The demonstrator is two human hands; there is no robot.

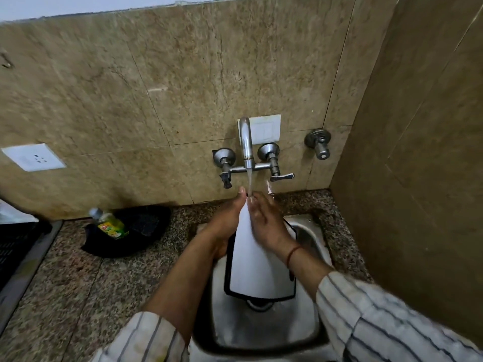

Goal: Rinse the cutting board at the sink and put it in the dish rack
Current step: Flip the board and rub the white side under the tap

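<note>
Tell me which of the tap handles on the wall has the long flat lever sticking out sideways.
The mixer's handle to the right of the spout. The handle left of the spout ends in a short dark knob, and the separate valve further right is a round knob.

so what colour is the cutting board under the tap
White with a thin black rim, seen in the head view: cutting board.

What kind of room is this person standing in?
Most likely a home kitchen, at the washing-up corner. A steel sink is set in a speckled stone counter, a wall tap runs over a cutting board, and a dish soap bottle lies nearby.
</note>
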